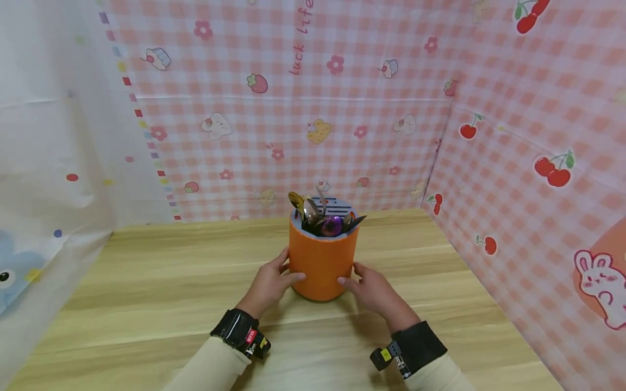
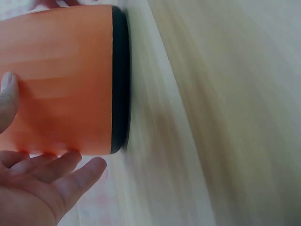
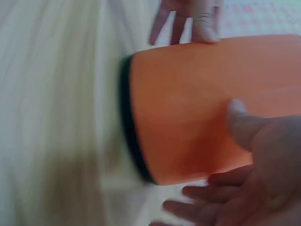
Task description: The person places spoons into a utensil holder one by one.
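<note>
An orange cylindrical utensil holder (image 1: 323, 266) stands upright on the wooden table, with a grey slotted top and a dark base (image 2: 121, 80). Several spoons poke out of it, among them a gold spoon (image 1: 295, 200), a silver spoon (image 1: 310, 210) and a purple spoon (image 1: 332, 226). My left hand (image 1: 270, 283) grips its left side, the thumb on the front and the fingers along the side. On the right side my right hand (image 1: 374, 289) holds it likewise, thumb (image 3: 242, 123) against the front wall and fingers partly hidden behind.
The wooden table (image 1: 171, 293) spreads out around the holder. Behind it hangs a pink checked cloth (image 1: 274, 108), and a similar cherry-printed cloth (image 1: 518, 136) closes off the right side. A white cloth (image 1: 44, 146) hangs at the left.
</note>
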### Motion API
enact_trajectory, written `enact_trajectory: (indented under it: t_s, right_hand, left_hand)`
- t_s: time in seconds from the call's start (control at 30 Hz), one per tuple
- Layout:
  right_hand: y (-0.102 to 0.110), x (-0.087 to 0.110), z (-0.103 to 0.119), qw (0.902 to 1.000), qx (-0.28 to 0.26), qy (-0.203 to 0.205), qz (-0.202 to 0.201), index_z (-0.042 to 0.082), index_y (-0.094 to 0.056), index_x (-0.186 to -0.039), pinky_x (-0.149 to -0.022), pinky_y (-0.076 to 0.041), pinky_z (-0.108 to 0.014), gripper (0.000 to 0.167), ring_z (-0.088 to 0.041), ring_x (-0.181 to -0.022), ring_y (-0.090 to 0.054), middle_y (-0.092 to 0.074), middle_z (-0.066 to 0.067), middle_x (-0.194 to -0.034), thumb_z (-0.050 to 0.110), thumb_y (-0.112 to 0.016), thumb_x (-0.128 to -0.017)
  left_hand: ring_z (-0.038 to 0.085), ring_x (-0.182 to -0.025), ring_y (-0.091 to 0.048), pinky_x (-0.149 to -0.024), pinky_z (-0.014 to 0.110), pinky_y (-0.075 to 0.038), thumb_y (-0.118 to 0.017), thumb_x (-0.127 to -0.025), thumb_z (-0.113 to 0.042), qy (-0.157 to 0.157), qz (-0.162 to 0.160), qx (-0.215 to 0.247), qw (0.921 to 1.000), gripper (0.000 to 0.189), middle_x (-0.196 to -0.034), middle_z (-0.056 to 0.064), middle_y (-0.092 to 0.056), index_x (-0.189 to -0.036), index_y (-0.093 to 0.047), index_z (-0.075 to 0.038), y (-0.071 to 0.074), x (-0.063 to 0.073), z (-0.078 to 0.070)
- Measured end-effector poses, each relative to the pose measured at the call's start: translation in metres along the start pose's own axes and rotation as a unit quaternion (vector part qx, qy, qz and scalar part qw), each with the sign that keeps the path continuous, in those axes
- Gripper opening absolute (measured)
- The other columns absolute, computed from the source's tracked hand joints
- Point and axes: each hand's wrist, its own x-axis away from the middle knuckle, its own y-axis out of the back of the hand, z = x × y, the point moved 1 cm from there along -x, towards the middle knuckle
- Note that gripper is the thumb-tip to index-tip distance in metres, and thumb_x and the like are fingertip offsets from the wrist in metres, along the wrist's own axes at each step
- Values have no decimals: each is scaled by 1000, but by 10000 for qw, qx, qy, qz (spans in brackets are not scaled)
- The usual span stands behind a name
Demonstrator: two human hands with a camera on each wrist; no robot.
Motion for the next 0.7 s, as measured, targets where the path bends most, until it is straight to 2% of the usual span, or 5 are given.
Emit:
enact_trajectory:
  t_s: [0.2, 0.3, 0.47, 0.57, 0.7]
  right_hand:
    - [-4, 14, -18, 9915, 1264, -261, 185, -12, -51, -139, -104, -44, -56, 65, -42, -124, -58, -63, -28, -130, 34, -70, -96]
    - [-8, 16, -21, 9877, 1545, -211, 148, -10, -60, -128, -95, -50, -54, 55, -38, -109, -65, -69, -23, -114, 31, -72, -93]
    - [-24, 11, -17, 9806, 1954, -3, 179, -3, -66, -106, -83, -53, -49, 39, -29, -88, -65, -68, -12, -93, 29, -78, -87]
    - [-38, 10, -12, 9743, 2227, 316, 141, -1, -67, -101, -83, -53, -49, 37, -31, -91, -66, -69, -14, -96, 28, -81, -83]
    - [-53, 11, -3, 9680, 2426, 628, 122, -4, -67, -108, -94, -51, -50, 45, -39, -110, -65, -68, -24, -118, 28, -84, -79]
  left_hand:
    - [38, -138, -47, -101, 45, -51, -76, -90, -35, -167, 10, -224, 9996, 91, -159, 12, -39, -159, -25, -4, -33, -18, -10]
    - [36, -139, -46, -105, 46, -47, -75, -91, -36, -209, 29, -263, 9994, 91, -158, 15, -40, -159, -24, -4, -48, -27, -15]
    - [31, -144, -41, -113, 46, -38, -73, -92, -36, -226, -80, -277, 9993, 91, -158, 16, -38, -159, -21, -3, -59, -37, -17]
    - [29, -146, -38, -116, 46, -35, -72, -93, -36, -204, -148, -380, 9990, 90, -160, 15, -35, -159, -19, -2, -61, -40, -16]
    - [29, -147, -36, -117, 46, -33, -69, -95, -36, -168, -231, -461, 9985, 89, -160, 16, -34, -159, -18, 0, -58, -40, -14]
